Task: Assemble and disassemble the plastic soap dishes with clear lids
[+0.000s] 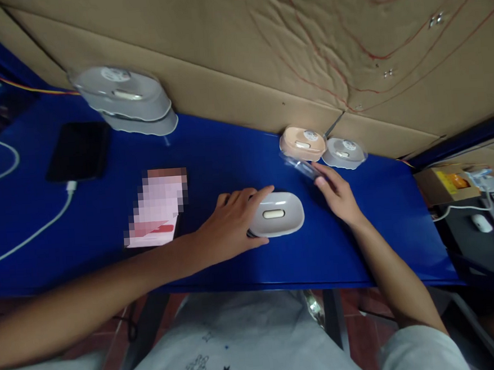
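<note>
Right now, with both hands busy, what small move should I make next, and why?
Perhaps bring the clear plastic piece in your right hand toward the grey dish: your left hand is around that dish's near end, and it looks uncovered.

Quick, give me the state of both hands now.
Left hand: around the left end of the grey oval dish, holding it.
Right hand: closed, holding a clear plastic cover.

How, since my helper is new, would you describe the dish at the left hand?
Over the blue table, find the left hand. That hand spans one end of a pale oval dish. Unlike the other dishes, which stand by the cardboard wall, it sits out in mid-table.
</note>
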Demonstrator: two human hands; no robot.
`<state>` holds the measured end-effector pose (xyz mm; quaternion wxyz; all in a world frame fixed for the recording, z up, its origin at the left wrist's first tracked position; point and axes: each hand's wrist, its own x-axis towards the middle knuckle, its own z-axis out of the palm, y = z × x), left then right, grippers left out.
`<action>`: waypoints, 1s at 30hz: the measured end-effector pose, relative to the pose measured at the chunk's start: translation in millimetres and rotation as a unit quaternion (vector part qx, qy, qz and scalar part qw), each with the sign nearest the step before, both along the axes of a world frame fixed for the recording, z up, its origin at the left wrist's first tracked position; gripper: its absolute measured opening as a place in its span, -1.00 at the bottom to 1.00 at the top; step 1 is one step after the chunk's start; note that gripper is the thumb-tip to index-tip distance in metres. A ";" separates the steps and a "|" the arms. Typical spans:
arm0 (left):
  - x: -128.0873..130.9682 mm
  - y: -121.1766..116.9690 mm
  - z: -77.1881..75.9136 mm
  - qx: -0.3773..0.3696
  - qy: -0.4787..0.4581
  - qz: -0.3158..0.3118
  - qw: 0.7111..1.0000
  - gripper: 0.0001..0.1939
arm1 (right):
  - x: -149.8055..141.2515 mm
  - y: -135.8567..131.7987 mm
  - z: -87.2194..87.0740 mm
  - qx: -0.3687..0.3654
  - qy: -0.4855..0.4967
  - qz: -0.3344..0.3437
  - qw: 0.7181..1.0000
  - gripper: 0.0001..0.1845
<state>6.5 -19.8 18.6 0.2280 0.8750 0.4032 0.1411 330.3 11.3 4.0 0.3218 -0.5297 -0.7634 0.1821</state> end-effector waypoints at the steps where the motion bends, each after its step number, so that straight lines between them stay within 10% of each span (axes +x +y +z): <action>1: -0.6 2.8 -1.3 -0.003 -0.016 0.012 1.000 0.11 | -3.4 -6.0 2.7 -0.018 0.032 0.014 0.999 -0.46; 8: -3.2 20.1 -13.0 -0.024 -0.141 0.031 0.989 0.43 | -39.3 -35.2 13.8 0.011 -0.081 0.164 0.983 -0.38; 23: -2.5 18.8 -20.1 0.007 -0.109 0.011 0.994 0.08 | -49.5 -42.7 14.8 0.136 -0.255 0.169 0.942 -0.17; 30: 0.5 15.0 -11.5 -0.037 -0.113 0.035 0.992 0.01 | -46.0 -42.3 15.9 0.097 -0.161 0.190 0.964 -0.11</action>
